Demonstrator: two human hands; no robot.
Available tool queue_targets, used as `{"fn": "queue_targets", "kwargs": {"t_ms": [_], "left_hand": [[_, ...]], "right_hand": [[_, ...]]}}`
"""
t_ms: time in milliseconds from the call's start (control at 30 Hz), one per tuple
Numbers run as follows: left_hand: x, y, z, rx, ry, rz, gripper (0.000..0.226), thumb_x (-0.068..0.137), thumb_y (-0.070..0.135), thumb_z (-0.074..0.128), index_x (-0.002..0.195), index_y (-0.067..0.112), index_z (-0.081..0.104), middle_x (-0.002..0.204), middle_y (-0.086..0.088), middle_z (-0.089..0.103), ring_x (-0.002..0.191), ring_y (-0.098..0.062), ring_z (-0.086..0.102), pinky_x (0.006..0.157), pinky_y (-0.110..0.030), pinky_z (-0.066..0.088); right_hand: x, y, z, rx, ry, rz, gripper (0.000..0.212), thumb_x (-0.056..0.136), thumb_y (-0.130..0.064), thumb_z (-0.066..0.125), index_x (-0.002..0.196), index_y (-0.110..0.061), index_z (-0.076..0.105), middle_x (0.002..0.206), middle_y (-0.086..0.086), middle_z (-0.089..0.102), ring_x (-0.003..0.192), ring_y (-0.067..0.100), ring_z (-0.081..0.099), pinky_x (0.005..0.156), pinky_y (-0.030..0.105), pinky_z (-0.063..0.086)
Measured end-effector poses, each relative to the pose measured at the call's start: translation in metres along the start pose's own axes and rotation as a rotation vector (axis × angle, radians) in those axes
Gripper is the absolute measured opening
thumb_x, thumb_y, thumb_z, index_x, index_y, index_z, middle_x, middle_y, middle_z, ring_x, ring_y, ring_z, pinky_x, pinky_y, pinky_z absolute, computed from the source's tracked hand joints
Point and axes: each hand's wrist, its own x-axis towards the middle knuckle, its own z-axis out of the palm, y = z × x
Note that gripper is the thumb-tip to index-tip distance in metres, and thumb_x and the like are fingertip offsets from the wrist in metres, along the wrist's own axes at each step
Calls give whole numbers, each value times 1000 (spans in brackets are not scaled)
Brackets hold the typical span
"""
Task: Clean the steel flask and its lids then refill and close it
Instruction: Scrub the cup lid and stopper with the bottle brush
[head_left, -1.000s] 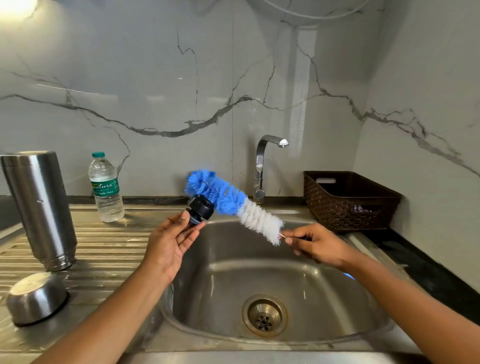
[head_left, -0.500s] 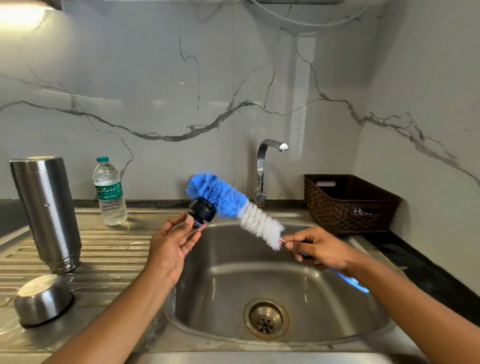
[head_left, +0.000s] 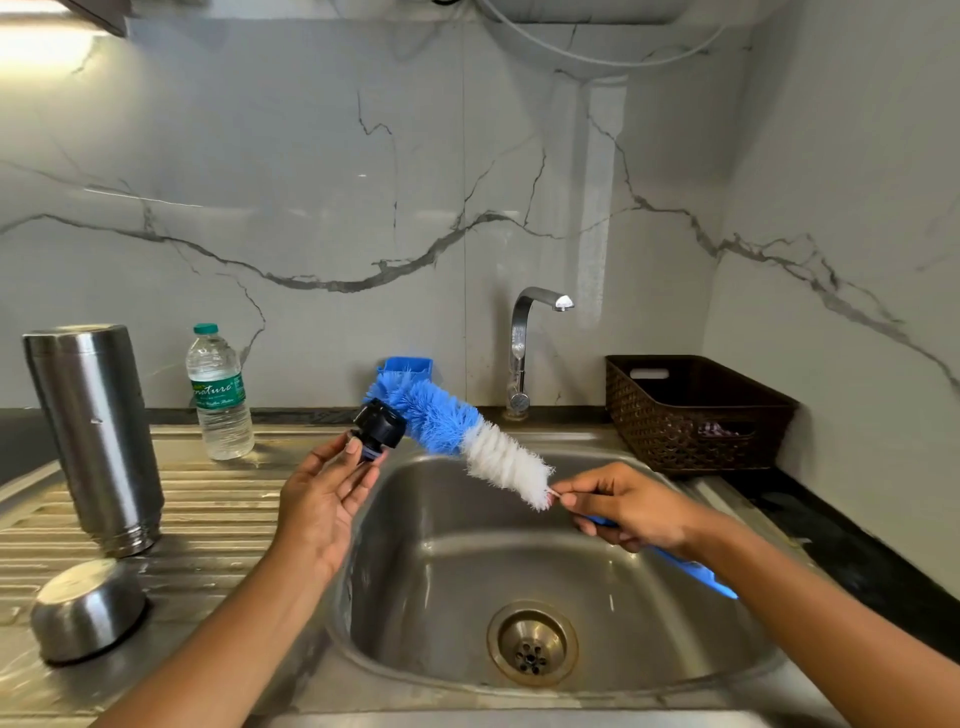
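- The wall was pale marble-look slab with dark grey veins, and it turned a corner on the right; a warm light glowed at its top left.
- The tabletop left of the basin was ribbed steel, wet and streaked, and a dark strip of it ran along the right side.
- The sink was one deep steel basin set into it, with a brass-toned drain in its floor.
- A dark brown woven basket sat in the right corner against both walls.
- The flask stood mouth down on the ribs at far left, well apart from the sink.
- The brush was held slanting over the basin, with blue bristles at the tip and white ones nearer the handle.
- The right hand was curled round the brush handle just below the bristles.
- The left hand pinched the black lid at its fingertips, with the blue bristles touching the lid.
- A chrome tap rose behind the basin, its spout facing right.
- A clear bottle with a green cap stood by the wall, right of the flask.
- The steel lid lay upside down near the front edge, just in front of the flask.
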Motion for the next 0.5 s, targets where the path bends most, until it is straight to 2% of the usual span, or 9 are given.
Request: {"fn": "queue_targets", "kwargs": {"t_ms": [67,167,200,267,300,333,433,500], "left_hand": [[-2,-2,1,25,-18,-16,12,87,1,56,89,12,60,74,-4,73,69,-13,72,64,-20,58],[-6,-7,6,44,-25,-41,12,86,0,57,88,11,60,72,-3,73,69,-14,72,63,-20,58],[-6,-6,5,34,-3,-42,12,86,0,57,89,11,60,72,-3,73,68,-14,72,63,-20,58],[-2,-2,0,4,36,-39,11,86,1,57,89,11,61,70,-3,73,67,-14,72,62,-20,58],[-2,-2,-1,-4,33,-45,11,86,1,57,89,11,61,70,-3,73,67,-14,72,62,-20,58],[-3,-2,0,-4,15,-55,11,87,1,56,89,10,61,70,-4,73,67,-15,72,62,-20,58],[-6,-8,8,28,-29,-79,10,87,1,56,90,10,60,74,-6,74,69,-16,72,65,-21,58],[-4,-6,6,12,11,-74,10,87,2,56,91,10,61,74,-6,74,69,-16,72,63,-21,58]], "right_hand": [[0,0,3,-43,42,-34,20,97,-15,51,104,-16,69,57,-2,47,39,6,30,36,18,21],[6,-5,16,-79,127,-121,27,96,-13,52,81,-24,71,58,3,57,39,1,32,37,15,25],[8,-6,18,-131,143,-153,28,96,-12,53,79,-25,72,60,2,61,39,-1,35,40,11,28],[8,-7,13,-246,142,-173,19,95,-11,53,93,-12,72,52,-12,60,41,-5,44,45,7,32],[7,-7,10,-270,148,-159,18,95,-11,53,98,-10,70,50,-13,57,41,-5,44,45,8,33],[7,-6,8,-279,158,-154,18,95,-12,53,99,-14,70,52,-11,57,40,-4,43,44,8,33],[9,-2,6,-328,198,-186,33,95,-14,53,80,-39,69,71,-2,67,46,-3,43,47,8,31],[8,-2,4,-344,186,-210,25,95,-13,55,95,-34,69,60,-10,61,45,-3,44,49,7,32]]}}
